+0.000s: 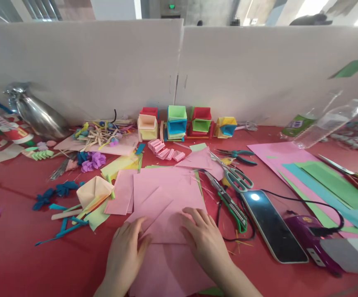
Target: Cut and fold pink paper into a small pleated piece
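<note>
A stack of pink paper sheets (179,181) lies on the table in front of me, with a slanted pink folded piece (155,206) on top. My left hand (127,247) rests at the lower left of the stack, thumb and index finger apart, near the lower end of that piece. On the right side of the same sheets lies my right hand (204,235), fingers spread and slightly bent, holding nothing. More pink sheets stretch below, between my wrists. A narrower pink paper pile (121,192) sits just left of the stack. What the left fingertips touch is partly hidden.
Right of the stack lie a green utility knife (228,202), scissors (236,175), pliers (240,154) and a phone (276,227) with its light on. Folded paper boxes (177,123) stand along the white partition (104,70). A metal jug (39,109) stands back left.
</note>
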`<state>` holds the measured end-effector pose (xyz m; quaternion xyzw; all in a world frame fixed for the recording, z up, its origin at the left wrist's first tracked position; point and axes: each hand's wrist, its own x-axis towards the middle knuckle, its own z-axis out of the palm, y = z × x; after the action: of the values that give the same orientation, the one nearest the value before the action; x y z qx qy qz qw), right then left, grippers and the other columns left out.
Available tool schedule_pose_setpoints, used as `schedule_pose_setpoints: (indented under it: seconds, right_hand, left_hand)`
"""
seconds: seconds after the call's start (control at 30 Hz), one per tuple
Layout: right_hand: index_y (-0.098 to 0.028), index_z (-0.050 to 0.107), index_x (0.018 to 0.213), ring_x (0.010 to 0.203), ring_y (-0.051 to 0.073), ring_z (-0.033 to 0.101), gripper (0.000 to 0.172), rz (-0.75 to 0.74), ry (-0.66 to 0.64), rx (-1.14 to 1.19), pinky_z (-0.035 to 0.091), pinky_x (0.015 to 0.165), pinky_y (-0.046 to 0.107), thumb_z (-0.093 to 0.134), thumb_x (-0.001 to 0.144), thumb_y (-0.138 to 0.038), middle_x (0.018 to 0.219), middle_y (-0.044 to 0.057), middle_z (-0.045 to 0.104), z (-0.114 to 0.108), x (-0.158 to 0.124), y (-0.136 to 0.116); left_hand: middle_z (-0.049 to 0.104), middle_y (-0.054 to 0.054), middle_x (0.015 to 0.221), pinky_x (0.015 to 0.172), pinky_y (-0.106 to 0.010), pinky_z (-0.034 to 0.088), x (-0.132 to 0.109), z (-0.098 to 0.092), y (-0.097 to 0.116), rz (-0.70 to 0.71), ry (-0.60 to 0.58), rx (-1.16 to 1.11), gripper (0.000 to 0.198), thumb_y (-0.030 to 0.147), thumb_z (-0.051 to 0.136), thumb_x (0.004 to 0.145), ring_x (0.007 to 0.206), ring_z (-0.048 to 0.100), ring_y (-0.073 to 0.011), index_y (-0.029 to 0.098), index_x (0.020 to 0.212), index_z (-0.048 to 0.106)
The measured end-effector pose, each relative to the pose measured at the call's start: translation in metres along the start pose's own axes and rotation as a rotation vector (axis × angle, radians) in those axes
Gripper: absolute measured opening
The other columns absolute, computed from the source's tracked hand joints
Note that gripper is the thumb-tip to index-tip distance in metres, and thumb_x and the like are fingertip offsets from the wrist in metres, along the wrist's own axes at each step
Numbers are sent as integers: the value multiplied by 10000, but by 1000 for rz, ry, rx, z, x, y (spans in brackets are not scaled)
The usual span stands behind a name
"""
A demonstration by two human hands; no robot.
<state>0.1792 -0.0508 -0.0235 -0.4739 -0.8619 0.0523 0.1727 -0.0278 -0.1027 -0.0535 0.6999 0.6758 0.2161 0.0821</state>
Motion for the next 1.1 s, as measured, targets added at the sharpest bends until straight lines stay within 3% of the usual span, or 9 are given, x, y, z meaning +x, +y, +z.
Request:
schedule_pose_setpoints:
  seconds: [0.17,0.4,0.7,0.87,1.1]
  right_hand:
    - [-207,605,1017,966,200,531,201,-132,60,81,450,810,329,524,842,-152,1040,55,635,5,-15,-19]
    - [-166,606,973,923,185,536,211,-294,94,172,460,843,309,409,901,-190,943,65,631,31,-28,-32]
    - [-148,596,1048,924,178,542,311,-303,141,163,467,854,299,323,938,-245,972,66,635,36,-31,-31]
    - [-175,602,1051,967,193,531,265,-275,145,116,462,877,315,399,909,-270,1005,69,633,40,-39,-27]
    - [-189,547,1187,1008,184,529,348,-266,128,41,462,867,296,339,930,-297,1059,38,648,35,-52,-17]
  left_hand:
    - [624,-53,778,670,-356,464,0,0,1,-1,-13,8,267,309,478,860,741,604,-226,175,1085,528]
    - [619,-52,774,670,-372,459,-1,1,2,0,-22,8,264,284,485,857,739,591,-229,169,1093,512]
    - [634,-62,812,654,-357,464,-3,3,-1,38,9,27,286,302,459,872,730,593,-222,182,1129,499]
    - [655,-71,868,665,-363,467,-2,3,-2,83,1,67,318,323,437,884,767,594,-226,188,1163,507]
    - [651,-48,887,710,-371,468,-2,1,-3,125,-54,130,383,323,430,890,824,583,-226,281,1267,484]
